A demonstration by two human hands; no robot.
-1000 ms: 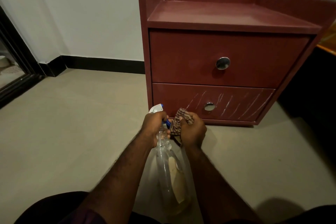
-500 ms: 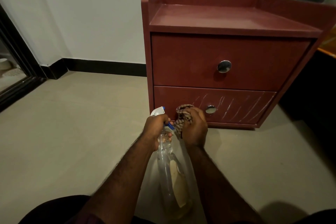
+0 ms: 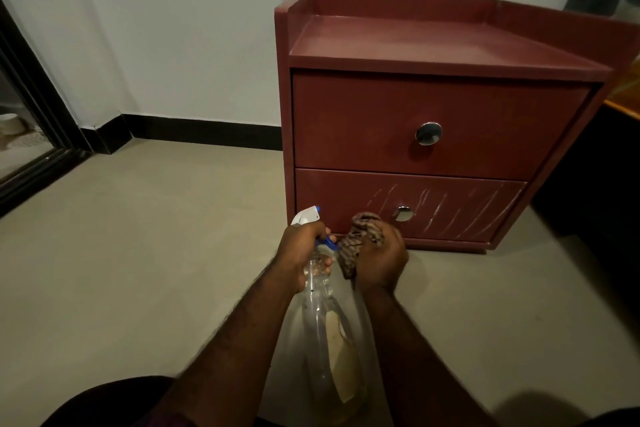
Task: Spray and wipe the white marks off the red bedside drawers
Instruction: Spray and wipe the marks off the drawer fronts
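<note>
Spray bottle (image 3: 323, 319): clear plastic, likely light and slippery. Left hand (image 3: 299, 253) grips the neck. Striped cloth (image 3: 360, 230): soft, bunched in the right hand (image 3: 381, 262). White marks (image 3: 450, 211): lower drawer (image 3: 339, 198), one o'clock of the hands.

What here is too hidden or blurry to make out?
Head view, spray bottle label: blurred, unreadable.
Head view, striped cloth: mostly wrapped inside the right hand.
Head view, bedside drawers: right side cut by the frame edge.
Head view, white marks: any more behind the cloth are hidden.
</note>
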